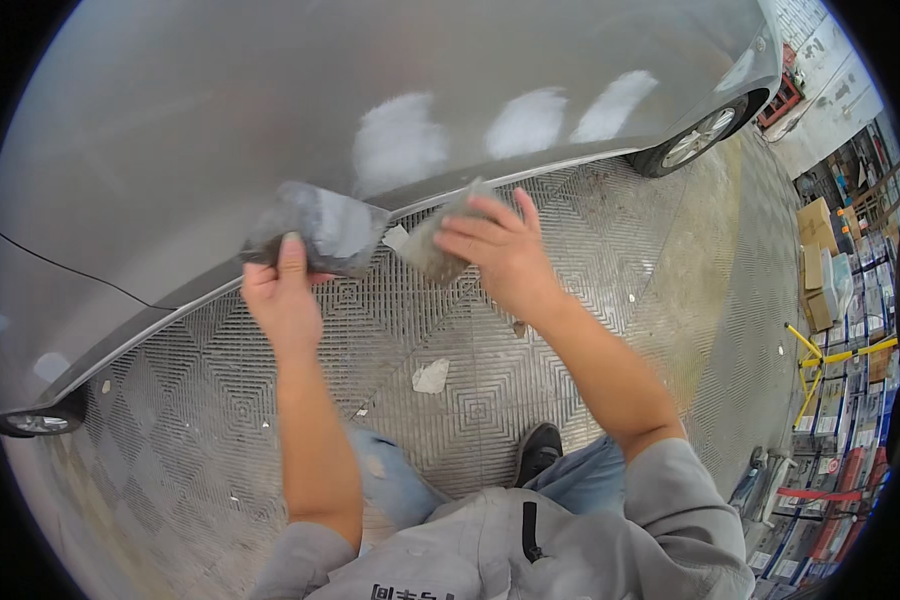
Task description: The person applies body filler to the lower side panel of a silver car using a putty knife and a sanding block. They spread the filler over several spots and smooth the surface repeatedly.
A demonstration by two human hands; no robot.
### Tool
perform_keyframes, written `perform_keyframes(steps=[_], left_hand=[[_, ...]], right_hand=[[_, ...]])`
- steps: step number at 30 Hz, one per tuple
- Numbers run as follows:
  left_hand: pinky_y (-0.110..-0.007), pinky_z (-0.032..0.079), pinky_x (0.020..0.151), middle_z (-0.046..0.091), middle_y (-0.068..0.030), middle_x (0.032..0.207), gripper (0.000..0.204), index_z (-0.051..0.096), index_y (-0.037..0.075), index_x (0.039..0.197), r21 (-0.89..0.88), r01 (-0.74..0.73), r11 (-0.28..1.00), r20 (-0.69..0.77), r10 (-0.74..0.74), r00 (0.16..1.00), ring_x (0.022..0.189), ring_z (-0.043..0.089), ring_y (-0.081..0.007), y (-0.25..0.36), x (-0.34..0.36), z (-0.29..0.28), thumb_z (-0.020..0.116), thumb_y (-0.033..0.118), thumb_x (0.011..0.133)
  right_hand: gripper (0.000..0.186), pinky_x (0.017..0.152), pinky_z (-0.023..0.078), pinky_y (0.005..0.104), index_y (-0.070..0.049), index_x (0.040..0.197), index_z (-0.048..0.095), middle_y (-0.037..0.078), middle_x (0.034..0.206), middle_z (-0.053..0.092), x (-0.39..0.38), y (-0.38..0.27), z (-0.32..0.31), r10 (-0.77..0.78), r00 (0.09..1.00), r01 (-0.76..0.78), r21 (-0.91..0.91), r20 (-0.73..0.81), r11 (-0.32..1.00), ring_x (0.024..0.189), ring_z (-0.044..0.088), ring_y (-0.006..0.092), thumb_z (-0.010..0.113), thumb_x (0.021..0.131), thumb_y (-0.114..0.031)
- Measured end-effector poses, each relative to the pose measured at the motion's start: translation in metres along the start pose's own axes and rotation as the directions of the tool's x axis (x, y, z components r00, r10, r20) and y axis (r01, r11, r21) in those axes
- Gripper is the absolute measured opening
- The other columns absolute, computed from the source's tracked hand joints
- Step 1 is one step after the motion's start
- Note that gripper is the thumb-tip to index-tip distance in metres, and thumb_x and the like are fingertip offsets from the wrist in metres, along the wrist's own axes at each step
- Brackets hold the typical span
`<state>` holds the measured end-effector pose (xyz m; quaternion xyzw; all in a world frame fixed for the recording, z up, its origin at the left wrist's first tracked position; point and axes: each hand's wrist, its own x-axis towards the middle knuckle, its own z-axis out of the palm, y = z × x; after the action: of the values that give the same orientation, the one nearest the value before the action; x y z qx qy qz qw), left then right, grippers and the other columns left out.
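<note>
My left hand (288, 305) grips a dark grey, flat piece (322, 228) with a paler grey face, thumb pressed on top; motion blurs it and I cannot tell its exact kind. Close to its right, my right hand (510, 255) holds a grey-brown pad (432, 250), also blurred, its fingers laid over the upper side. The two pieces are slightly apart. Beyond them stands the lower side of a grey car (220, 110), with whitish patches (400, 140) on its panel above the sill. Both hands are in front of the sill, off the panel.
Black-grey grid tiles (480, 340) cover the floor, with a torn white scrap (430, 376) and small bits on it. A car wheel (700, 138) is at the far right. Along the right edge are cardboard boxes (818, 228), a yellow metal stand (820, 358) and stacked goods.
</note>
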<state>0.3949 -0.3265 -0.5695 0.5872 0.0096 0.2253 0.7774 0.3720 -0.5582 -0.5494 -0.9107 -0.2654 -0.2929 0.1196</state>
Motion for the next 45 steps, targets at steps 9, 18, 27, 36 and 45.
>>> perform_keyframes(steps=[9,18,27,36,45], left_hand=[[-0.038,0.044,0.092,0.055,-0.0050,0.115,0.027,0.047,0.007,0.118,-0.666,0.107,0.738,0.162,0.003,0.987,0.107,0.053,-0.0193,0.008,0.023,-0.055,0.043,0.017,0.094],[-0.041,0.042,0.095,0.053,-0.0050,0.121,0.029,0.048,0.009,0.120,-0.687,0.169,0.706,0.196,-0.044,0.980,0.112,0.051,-0.0203,-0.002,0.028,-0.059,0.045,0.019,0.093],[-0.040,0.045,0.093,0.052,-0.0068,0.120,0.029,0.044,0.007,0.121,-0.676,0.220,0.703,0.269,-0.042,0.962,0.110,0.052,-0.0210,-0.004,0.028,-0.050,0.043,0.016,0.094],[-0.038,0.048,0.088,0.053,-0.0066,0.117,0.028,0.044,0.007,0.121,-0.630,0.252,0.735,0.236,-0.128,0.963,0.106,0.054,-0.0200,-0.008,0.025,-0.043,0.043,0.016,0.093],[-0.037,0.054,0.072,0.055,-0.0063,0.113,0.027,0.045,0.008,0.119,-0.545,0.260,0.797,0.223,-0.161,0.961,0.098,0.058,-0.0203,-0.015,0.025,-0.034,0.044,0.018,0.094]], right_hand=[[0.040,0.074,0.040,0.0374,-0.016,0.102,0.065,0.001,0.112,0.059,0.064,-0.005,0.060,0.084,0.787,-0.140,-0.043,-0.612,0.989,0.109,0.051,0.0230,0.057,0.067,0.001],[0.039,0.082,0.042,0.0396,-0.015,0.101,0.065,0.003,0.112,0.058,0.050,-0.005,0.107,0.192,0.820,-0.177,0.080,-0.539,0.981,0.108,0.051,0.0262,0.056,0.067,0.003],[0.041,0.082,0.042,0.0379,-0.013,0.103,0.065,0.004,0.113,0.058,0.059,-0.003,0.080,0.158,0.772,-0.151,0.063,-0.615,0.986,0.109,0.051,0.0274,0.055,0.066,0.004],[0.044,0.087,0.041,0.0382,-0.011,0.102,0.066,0.008,0.116,0.057,0.020,-0.011,0.107,0.251,0.870,-0.202,0.157,-0.423,0.967,0.112,0.049,0.0311,0.050,0.065,0.007],[0.044,0.085,0.042,0.0422,-0.013,0.105,0.064,0.005,0.117,0.056,0.069,-0.007,0.074,0.150,0.752,-0.110,0.102,-0.642,0.989,0.112,0.049,0.0297,0.055,0.064,0.002]])
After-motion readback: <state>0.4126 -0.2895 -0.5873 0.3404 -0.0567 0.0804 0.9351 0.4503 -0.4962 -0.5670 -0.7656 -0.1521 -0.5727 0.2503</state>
